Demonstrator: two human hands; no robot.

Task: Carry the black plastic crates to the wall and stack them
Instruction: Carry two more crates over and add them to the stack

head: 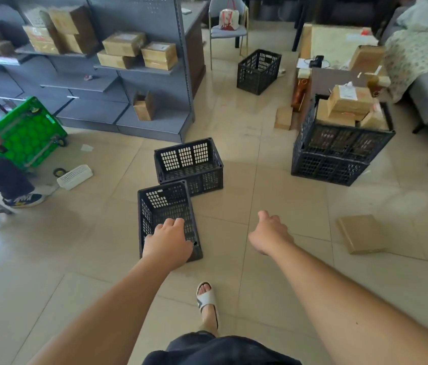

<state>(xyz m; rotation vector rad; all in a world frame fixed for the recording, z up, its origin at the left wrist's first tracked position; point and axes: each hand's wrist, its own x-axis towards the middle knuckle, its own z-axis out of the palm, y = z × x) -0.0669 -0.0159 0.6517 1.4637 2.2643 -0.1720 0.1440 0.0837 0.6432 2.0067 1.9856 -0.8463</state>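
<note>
Your left hand point(167, 242) is curled over the nearest black crate's point(167, 214) near rim, long axis toward 12 o'clock, while your right hand point(269, 233) hangs loose and empty at 3.

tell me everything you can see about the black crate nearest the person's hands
The nearest crate is black plastic with perforated lattice walls, open-topped and empty. It sits upright on the tiled floor, turned at an angle, its far corner against a second black crate. The left hand covers its near rim; the right hand is clear of it.
</note>
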